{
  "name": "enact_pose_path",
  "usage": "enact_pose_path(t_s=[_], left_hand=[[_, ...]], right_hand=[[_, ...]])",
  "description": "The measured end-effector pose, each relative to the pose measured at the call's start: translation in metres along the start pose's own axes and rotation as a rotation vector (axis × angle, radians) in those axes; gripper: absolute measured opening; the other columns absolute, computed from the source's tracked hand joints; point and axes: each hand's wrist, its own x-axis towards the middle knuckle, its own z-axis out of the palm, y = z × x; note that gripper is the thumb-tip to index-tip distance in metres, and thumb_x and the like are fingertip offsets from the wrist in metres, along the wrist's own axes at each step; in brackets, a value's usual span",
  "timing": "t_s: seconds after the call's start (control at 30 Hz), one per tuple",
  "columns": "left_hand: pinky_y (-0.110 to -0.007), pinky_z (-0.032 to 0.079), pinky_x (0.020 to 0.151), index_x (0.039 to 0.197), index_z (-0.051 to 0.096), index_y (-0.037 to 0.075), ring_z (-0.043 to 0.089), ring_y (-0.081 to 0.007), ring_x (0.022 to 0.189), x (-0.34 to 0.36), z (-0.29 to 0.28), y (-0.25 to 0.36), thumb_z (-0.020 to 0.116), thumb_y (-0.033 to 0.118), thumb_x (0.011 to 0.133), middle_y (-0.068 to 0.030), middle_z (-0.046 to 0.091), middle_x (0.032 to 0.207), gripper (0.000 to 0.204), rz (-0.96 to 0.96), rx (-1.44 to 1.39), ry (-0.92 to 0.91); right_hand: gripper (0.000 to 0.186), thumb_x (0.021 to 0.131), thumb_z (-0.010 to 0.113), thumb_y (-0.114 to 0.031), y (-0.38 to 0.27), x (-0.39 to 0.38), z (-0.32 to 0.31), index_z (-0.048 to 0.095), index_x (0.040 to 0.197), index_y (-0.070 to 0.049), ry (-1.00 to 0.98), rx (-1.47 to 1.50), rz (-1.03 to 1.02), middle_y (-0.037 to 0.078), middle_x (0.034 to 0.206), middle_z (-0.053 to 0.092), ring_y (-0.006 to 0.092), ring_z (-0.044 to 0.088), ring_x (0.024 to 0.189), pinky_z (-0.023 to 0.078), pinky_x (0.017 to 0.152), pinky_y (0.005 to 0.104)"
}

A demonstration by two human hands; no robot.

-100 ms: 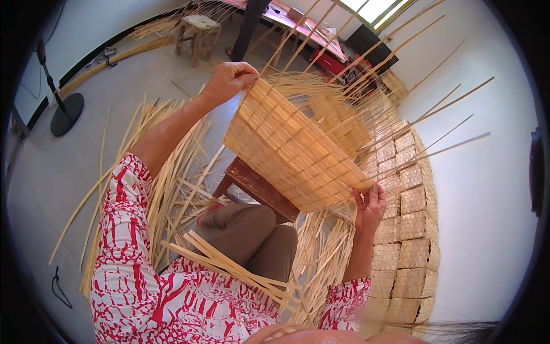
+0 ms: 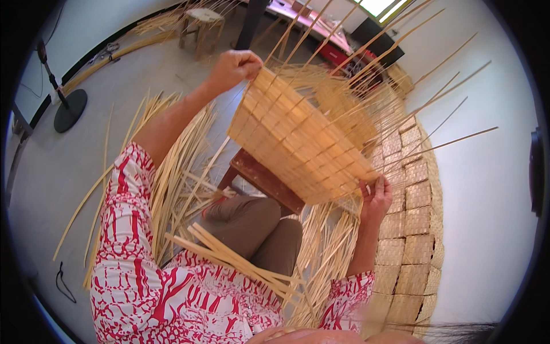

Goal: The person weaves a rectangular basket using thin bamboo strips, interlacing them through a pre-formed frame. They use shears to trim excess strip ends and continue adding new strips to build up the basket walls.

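Note:
A partly woven basket point(image 2: 301, 140) of flat pale strips is held up before me, tilted, its loose ends fanning out toward the far right. My left hand point(image 2: 236, 71) pinches its upper left corner. At the lower right corner, my right hand point(image 2: 376, 199) has its thumb and fingertips on the woven edge. Under the basket is a dark red wooden stool point(image 2: 266, 180), partly hidden by it. Several cut strips point(image 2: 229, 258) lie across my lap.
Long loose strips point(image 2: 177, 166) cover the floor on the left. Along the right wall stand stacked woven baskets point(image 2: 404, 229). Another woven piece point(image 2: 346, 117) lies beyond mine. A small stool point(image 2: 203, 16) and a long table point(image 2: 312, 20) are farther back, a round black stand base point(image 2: 70, 110) far left.
The whole view has shifted slightly, with the basket and both hands a little higher and farther right in the picture. My left fingers look more curled. Both hands keep their hold.

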Motion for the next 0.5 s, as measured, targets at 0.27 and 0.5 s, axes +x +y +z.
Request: enact_pose_path(t_s=[0.27, 0.5], left_hand=[[-0.024, 0.050, 0.059, 0.093, 0.071, -0.001, 0.057, -0.0068, 0.060, 0.012, 0.008, -0.013, 0.067, 0.013, 0.096, -0.0001, 0.062, 0.064, 0.015, 0.080, 0.071, 0.064], [-0.030, 0.053, 0.062, 0.096, 0.070, 0.001, 0.065, -0.0133, 0.067, -0.003, 0.016, -0.003, 0.065, 0.017, 0.095, -0.0078, 0.069, 0.075, 0.016, 0.184, 0.207, 0.069]], right_hand=[[0.015, 0.102, 0.060, -0.014, 0.005, 0.012, 0.002, 0.059, 0.112, -0.003, 0.023, -0.020, -0.012, 0.009, 0.105, 0.067, 0.0172, 0.068, 0.089, 0.064, 0.075, 0.0359], [0.017, 0.103, 0.059, -0.015, 0.010, 0.025, -0.011, 0.061, 0.114, -0.002, 0.049, -0.054, -0.049, 0.011, 0.105, 0.068, 0.0182, 0.069, 0.088, 0.065, 0.074, 0.0344]])
